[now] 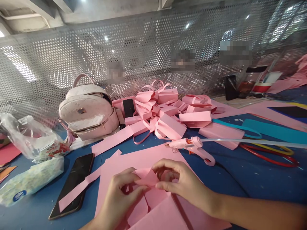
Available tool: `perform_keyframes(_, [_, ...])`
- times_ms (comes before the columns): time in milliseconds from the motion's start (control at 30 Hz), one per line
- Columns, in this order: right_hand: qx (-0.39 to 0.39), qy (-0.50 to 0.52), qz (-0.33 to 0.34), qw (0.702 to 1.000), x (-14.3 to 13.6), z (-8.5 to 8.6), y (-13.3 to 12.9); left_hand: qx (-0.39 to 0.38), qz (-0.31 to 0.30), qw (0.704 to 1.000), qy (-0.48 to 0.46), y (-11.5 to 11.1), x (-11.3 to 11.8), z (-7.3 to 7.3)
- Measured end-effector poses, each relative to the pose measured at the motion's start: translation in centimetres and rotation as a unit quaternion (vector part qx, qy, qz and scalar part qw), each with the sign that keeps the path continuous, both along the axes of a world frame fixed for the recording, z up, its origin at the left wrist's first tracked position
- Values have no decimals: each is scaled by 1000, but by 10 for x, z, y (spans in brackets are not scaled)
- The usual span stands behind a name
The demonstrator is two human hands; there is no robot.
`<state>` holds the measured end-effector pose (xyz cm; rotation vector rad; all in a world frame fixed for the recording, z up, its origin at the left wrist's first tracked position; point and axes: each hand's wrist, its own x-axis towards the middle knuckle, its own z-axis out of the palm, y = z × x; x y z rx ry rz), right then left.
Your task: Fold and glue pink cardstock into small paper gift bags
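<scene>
From my end of the feed, I have the folded pink paper [154, 207] at the bottom middle of the view, above a large flat pink sheet [134, 156] on the blue table [227, 179]. My left hand [126, 187] pinches its far end between thumb and fingers on one side; my right hand [176, 177] pinches that same end from the other, thumb below and fingers curled over. The paper is plain, pale pink and matte, creased into a boxy shape with straight folds. Its broad near face looks smooth and runs out of the frame, a darker shadowed side drops along its right, and the end between my fingers is bent into small angled flaps that catch more light. I cannot tell whether it touches the sheet below. Just beyond my right hand, a pink glue gun [192, 145] lies on its side, its nozzle pointing left over the sheet's edge. Farther back sits a heap of pink paper pieces [168, 124], some with looped strips.
</scene>
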<state>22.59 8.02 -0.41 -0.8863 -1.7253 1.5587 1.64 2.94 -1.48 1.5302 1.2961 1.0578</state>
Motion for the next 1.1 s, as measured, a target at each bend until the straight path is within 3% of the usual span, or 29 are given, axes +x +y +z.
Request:
perform_keyframes(400, [103,10,-30,994,2,-6,-3,-2,-6,1000,5,2,-1,3])
perform_keyframes(633, [196,27,21,980,2,0,-4,-4,-2,1000,1,0,-1,2])
perform_keyframes(833, [191,15,52,980,1,3,-7,13,-12,1000,-4,0,0,1])
perform_keyframes(1100, [178,-7,23,984,4,-5,-4,38,-25,996,79,-2,-2,-2])
